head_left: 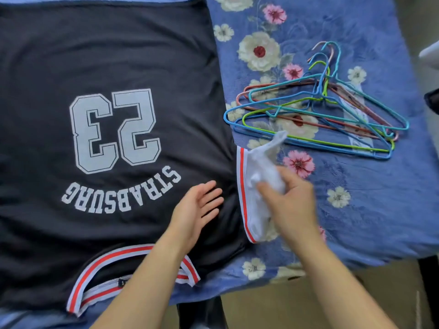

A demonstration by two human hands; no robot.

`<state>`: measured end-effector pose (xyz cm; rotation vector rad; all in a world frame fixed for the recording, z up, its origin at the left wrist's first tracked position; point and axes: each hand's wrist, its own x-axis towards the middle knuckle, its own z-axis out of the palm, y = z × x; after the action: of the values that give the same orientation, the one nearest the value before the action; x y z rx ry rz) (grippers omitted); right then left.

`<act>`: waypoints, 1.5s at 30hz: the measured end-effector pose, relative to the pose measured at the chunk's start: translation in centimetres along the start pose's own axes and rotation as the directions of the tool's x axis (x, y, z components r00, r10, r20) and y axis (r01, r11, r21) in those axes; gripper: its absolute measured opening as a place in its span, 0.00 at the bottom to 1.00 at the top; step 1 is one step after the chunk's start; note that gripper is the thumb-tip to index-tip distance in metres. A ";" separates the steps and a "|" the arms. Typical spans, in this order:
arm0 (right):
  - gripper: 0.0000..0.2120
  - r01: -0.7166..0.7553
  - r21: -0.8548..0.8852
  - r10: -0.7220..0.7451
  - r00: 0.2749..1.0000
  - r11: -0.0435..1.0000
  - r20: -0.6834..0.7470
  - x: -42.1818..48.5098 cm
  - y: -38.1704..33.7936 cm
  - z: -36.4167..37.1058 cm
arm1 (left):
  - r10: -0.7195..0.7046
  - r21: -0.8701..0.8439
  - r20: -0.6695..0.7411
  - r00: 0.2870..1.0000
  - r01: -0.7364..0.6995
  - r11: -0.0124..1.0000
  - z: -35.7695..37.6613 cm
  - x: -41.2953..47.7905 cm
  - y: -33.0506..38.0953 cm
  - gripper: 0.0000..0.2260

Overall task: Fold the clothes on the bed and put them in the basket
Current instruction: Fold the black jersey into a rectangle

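Gripping bunched white short sleeve (259,162) with red-striped trim in right hand (285,200), likely to fold it inward over dark navy printed jersey (107,67) spread flat on blue floral-blanket bed (356,210), with left hand (197,210) open, fingers relaxed, over shoulder cloth, seemingly ready to steady it.

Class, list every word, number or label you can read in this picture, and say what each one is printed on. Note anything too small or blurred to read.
"23": large pale block numerals on the dark shirt, upside down from this view.
"STRABSURG": pale block capitals on the same shirt, arched next to the number, also upside down.
Small dark tag inside the striped collar: too small to read.
The hangers and the floral blanket show no text.
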<state>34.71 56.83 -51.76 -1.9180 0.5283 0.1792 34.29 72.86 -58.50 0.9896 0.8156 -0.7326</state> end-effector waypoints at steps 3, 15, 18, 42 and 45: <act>0.16 0.045 -0.128 0.012 0.911 0.991 0.411 -2.4 -0.8 3.4 | -0.039 -0.183 -0.045 0.998 0.030 0.983 -2.8 0.4 1.1 0.22; 0.23 0.365 -0.576 -0.350 0.926 0.731 0.143 2.9 4.2 5.3 | 0.441 0.402 -0.151 0.885 -0.353 0.845 -4.6 -1.1 -0.6 0.10; 0.30 0.483 -0.705 -0.405 0.865 0.519 0.295 3.3 5.2 7.6 | 0.464 0.429 -0.206 0.862 -0.346 0.834 -6.1 -1.3 -1.6 0.09; 0.32 0.365 -0.817 -0.204 0.931 0.446 0.304 2.3 7.9 8.9 | 0.559 0.580 -0.002 0.829 -0.455 0.676 -6.2 1.1 3.8 0.26; 0.31 0.360 -0.835 -0.204 0.932 0.416 0.300 1.9 8.1 9.8 | 0.477 0.593 -0.121 0.870 -0.322 0.738 -8.8 0.3 2.0 0.30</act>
<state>34.03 62.65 -63.19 -2.9703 -0.0877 0.4447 33.94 81.65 -60.73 1.7708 0.5793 -0.4575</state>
